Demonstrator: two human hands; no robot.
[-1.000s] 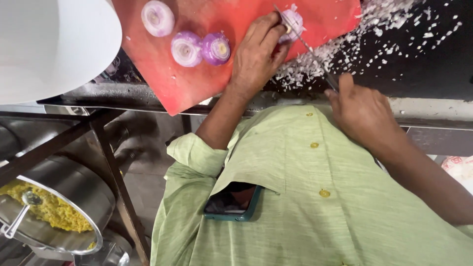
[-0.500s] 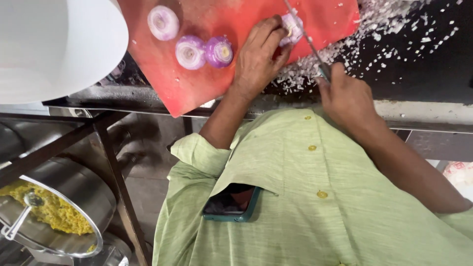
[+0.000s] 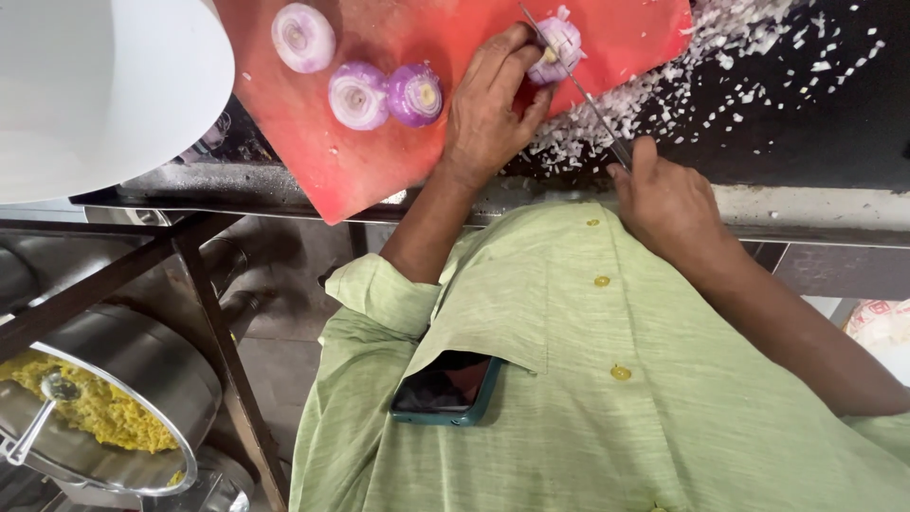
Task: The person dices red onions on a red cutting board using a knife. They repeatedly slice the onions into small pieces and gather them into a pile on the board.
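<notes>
The grip of the right hand (image 3: 675,204) is clenched around the handle of a knife (image 3: 578,83), which sits at the near edge of the counter (image 3: 806,204). The knife's long axis runs diagonally, handle near the body, thin blade pointing up and to the left, away from the person, its edge set into an onion half (image 3: 559,43). The left hand (image 3: 491,109) grasps that onion half, fingertips curled over it and pinning it on the red cutting board (image 3: 379,161). Three more peeled onion halves (image 3: 358,95) lie on the board to the left, well apart from the blade. Chopped onion bits (image 3: 701,71) are scattered on the dark counter to the right of the board. A white bowl (image 3: 95,85) stands at far left.
</notes>
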